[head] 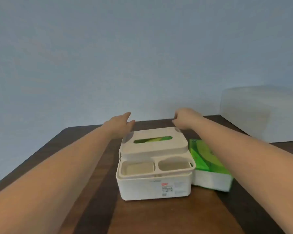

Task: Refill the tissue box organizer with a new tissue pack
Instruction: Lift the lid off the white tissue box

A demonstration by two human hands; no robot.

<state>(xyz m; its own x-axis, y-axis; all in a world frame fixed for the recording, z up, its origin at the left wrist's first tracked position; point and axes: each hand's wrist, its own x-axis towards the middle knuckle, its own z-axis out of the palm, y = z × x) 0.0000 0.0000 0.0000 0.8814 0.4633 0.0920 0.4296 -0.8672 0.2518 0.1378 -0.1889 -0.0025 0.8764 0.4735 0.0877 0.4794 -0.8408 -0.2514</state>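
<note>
Head view. Organizer [155,168], white, on brown table [85,174]; lid [155,142] on, green showing through its slot; 2 front compartments. Tissue pack [210,164], green, touching organizer's right side. Left hand [121,122] fingers spread, beyond lid's far-left corner. Right hand [184,118] curled at far-right corner; grip unclear.

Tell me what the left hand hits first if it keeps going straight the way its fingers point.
Probably nothing on the table: the left hand points away past the organizer's far left corner, over the table edge toward the wall. Depth is unclear, so the wall is the likely first contact.
</note>
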